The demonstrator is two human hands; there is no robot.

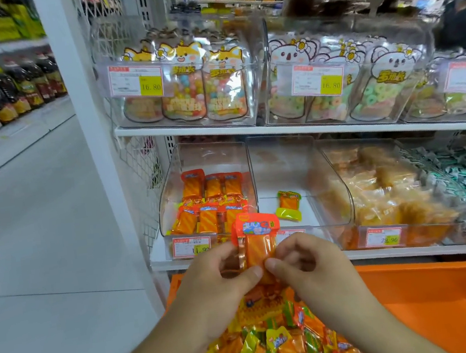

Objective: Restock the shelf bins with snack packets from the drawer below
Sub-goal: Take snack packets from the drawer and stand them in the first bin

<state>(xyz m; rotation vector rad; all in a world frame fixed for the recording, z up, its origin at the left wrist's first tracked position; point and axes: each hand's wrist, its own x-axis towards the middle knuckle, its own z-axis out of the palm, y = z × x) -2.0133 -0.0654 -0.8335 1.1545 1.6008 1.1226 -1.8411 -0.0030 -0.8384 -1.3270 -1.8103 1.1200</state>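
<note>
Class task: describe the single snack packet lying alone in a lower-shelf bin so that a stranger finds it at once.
Find the lower shelf's row of clear bins. The second bin from the left holds one small packet with yellow-green ends. Its neighbours are full; this lies alone.

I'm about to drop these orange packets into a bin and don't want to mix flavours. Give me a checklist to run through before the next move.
1. Packets gripped: ok. The left hand and right hand both pinch the orange packets.
2. How many are held: cannot tell; at least two overlap.
3. Matching bin found: ok. The leftmost bin holds the same orange packets.
4. Room in that bin: ok; its upper part is bare.
5. Middle bin: not ok for these. It holds a lone yellow-green packet.
6. Supply left: ok. The orange drawer below holds mixed packets.
</note>
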